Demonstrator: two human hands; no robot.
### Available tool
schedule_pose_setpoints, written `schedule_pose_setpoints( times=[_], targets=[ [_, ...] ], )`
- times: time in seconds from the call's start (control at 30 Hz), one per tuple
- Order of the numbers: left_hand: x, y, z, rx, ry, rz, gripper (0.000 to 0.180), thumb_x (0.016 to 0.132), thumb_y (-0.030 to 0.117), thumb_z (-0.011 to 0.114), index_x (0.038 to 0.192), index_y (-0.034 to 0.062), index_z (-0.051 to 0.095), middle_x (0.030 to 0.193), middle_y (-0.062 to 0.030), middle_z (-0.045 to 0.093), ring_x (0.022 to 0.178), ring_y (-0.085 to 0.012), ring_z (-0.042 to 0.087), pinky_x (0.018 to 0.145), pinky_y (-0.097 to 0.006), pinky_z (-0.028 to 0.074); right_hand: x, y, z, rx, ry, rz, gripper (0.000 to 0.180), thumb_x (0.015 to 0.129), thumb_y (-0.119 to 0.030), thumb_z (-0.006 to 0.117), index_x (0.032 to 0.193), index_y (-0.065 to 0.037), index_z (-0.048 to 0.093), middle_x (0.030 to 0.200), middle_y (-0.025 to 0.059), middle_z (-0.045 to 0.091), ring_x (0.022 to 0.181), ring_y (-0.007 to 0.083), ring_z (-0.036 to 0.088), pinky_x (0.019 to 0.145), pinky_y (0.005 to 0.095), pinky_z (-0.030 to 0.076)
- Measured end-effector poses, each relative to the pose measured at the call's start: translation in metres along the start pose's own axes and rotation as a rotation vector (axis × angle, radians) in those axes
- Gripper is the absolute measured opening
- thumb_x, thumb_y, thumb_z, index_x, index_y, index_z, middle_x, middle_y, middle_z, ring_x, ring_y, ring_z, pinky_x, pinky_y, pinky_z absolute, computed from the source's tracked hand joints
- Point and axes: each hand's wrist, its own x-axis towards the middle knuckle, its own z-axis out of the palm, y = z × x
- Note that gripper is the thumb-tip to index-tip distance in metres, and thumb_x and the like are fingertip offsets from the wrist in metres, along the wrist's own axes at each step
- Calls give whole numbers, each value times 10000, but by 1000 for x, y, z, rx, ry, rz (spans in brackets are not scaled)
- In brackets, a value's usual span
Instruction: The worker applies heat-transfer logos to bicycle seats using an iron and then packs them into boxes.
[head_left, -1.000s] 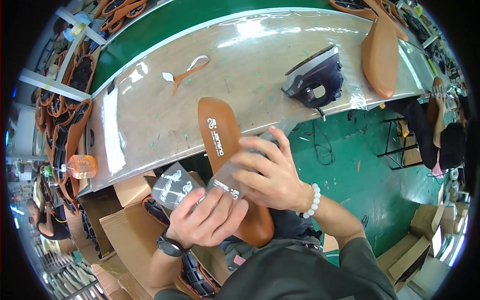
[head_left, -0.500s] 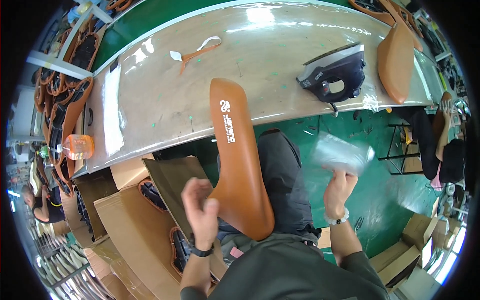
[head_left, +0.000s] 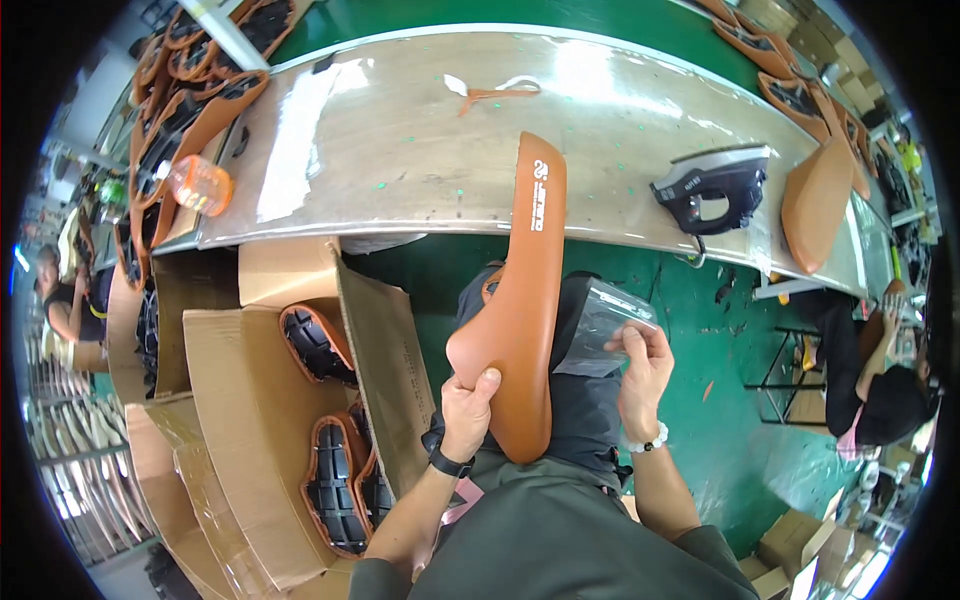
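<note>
A long brown saddle [head_left: 520,330] with white lettering near its narrow end stands tilted over my lap. My left hand [head_left: 468,415] grips its wide part from the left, thumb on top and the other fingers mostly hidden. To the right of the saddle, my right hand [head_left: 643,375] pinches a clear plastic bag [head_left: 592,335] between thumb and fingers. The bag hangs flat over my right knee, close beside the saddle's edge.
A workbench [head_left: 400,190] spans the front, bearing a clothes iron [head_left: 715,190], a brown and white strap [head_left: 500,92] and another saddle [head_left: 815,205]. An orange bottle [head_left: 203,186] stands left. Below it, a cardboard box [head_left: 240,400] holds several saddles. Two people sit at the sides.
My left hand has closed on the saddle. My right hand has brought the plastic bag left and down, next to the saddle. The view has shifted left.
</note>
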Motion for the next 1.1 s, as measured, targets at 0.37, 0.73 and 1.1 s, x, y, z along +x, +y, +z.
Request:
schedule_pose_setpoints(
  times=[0.37,0.73,1.1],
  targets=[
    [-134,239,-165,865,643,206,635,920,520,670,1139,-75,638,983,-73,685,843,-100,607,754,-250,487,-16,25,33,25,-190,109,109,959,-81,607,991,19,637,848,75,650,723,152,603,710,284,500],
    [-31,47,-404,-390,530,-505,332,1035,263,413,1071,16,632,981,-124,720,815,-237,708,718,-365,594,-11,34,78,-188,-326,176,122,965,-106,612,992,9,641,828,63,655,712,144,609,711,284,499],
    [112,-152,-509,-1104,1091,-467,251,994,282,402,908,183,616,755,21,607,588,-143,509,490,-257,371,-6,44,108,-463,-232,169,121,975,-99,582,981,13,628,814,59,645,714,127,596,707,265,478]
  ],
)
